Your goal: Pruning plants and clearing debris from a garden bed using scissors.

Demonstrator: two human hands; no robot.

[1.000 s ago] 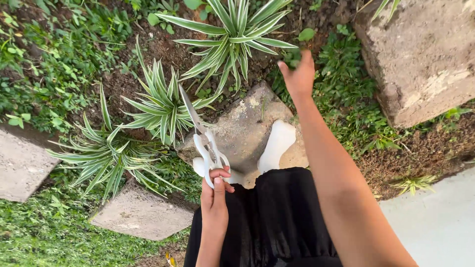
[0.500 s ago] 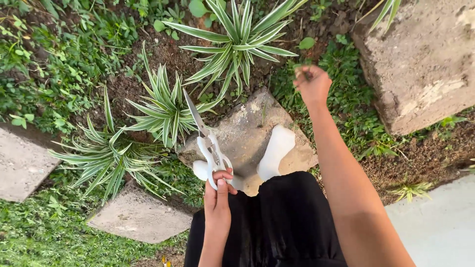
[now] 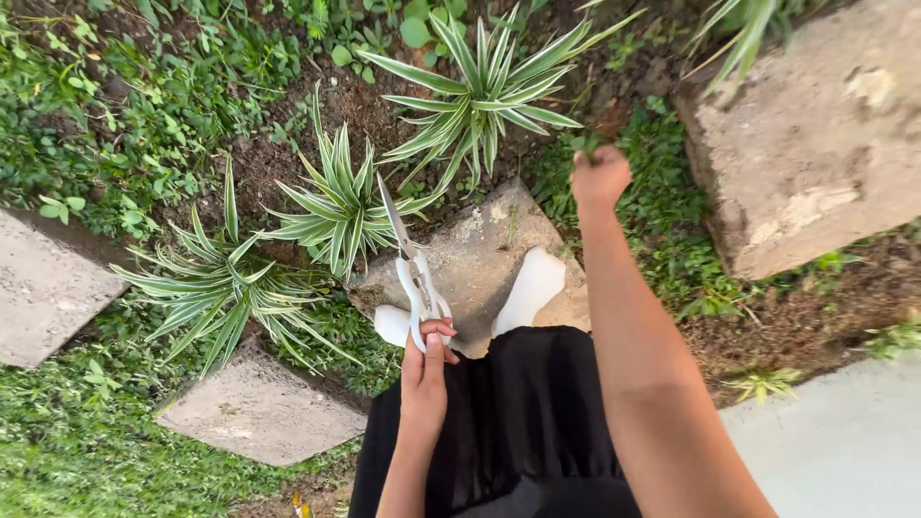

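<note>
Left hand (image 3: 423,374) gripped around the white handles of steel-bladed garden scissors (image 3: 413,270), blades together, tips pointing up toward a striped green-and-cream spiky plant (image 3: 338,206). Right hand (image 3: 599,176) reached out well apart, fist closed on a small tuft of green leaves (image 3: 584,146) above the low weeds. White shoes (image 3: 531,284) stand on a flat grey stepping stone (image 3: 477,251).

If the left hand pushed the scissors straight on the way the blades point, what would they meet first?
Probably the striped-leaf plant: the scissors in the left hand point their tips at its leaves, though depth is hard to judge.
</note>
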